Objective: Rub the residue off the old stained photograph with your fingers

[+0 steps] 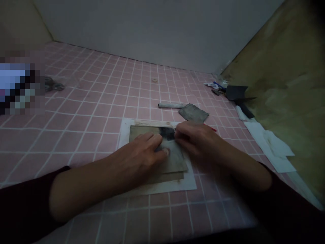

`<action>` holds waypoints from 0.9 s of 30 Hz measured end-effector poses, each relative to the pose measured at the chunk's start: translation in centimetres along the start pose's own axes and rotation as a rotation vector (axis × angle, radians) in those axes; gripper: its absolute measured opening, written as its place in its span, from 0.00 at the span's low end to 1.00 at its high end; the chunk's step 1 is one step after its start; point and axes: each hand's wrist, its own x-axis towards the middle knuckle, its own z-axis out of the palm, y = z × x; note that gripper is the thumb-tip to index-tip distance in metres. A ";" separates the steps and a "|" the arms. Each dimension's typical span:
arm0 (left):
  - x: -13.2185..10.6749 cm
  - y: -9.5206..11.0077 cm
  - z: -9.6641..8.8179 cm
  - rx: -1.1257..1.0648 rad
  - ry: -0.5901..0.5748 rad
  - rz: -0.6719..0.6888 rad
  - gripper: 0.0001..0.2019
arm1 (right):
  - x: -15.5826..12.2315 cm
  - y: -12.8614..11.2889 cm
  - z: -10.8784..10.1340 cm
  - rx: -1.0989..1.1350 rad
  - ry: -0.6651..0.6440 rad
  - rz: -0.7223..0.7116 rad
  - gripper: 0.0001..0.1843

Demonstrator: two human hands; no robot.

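A grey-brown flat slab (175, 162) lies on a white sheet of paper (189, 183) on the pink tiled surface. My left hand (142, 152) rests palm down on the slab, fingers laid flat and pressing on it. My right hand (196, 139) sits at the slab's far right corner, its fingers pinched together on a small dark object (168, 134) that touches the slab. What the dark object is cannot be made out.
Beyond the slab lie a grey scraper blade (194, 113) and a grey stick (171, 105). A dark tool (237, 93) and small items sit at the back right. White paper sheets (271, 145) lie along the right wall. A small grey object (52, 84) lies at the far left.
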 end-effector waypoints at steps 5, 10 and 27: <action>0.0 0.0 0.0 -0.023 0.006 -0.005 0.10 | 0.3 -0.3 0.4 0.019 -0.017 -0.042 0.06; -0.1 0.0 0.1 -0.016 0.005 0.003 0.09 | 0.0 0.3 0.1 0.023 0.010 0.018 0.06; -0.1 0.0 0.1 -0.012 0.030 0.002 0.09 | 0.3 -0.3 0.7 0.046 0.021 -0.073 0.05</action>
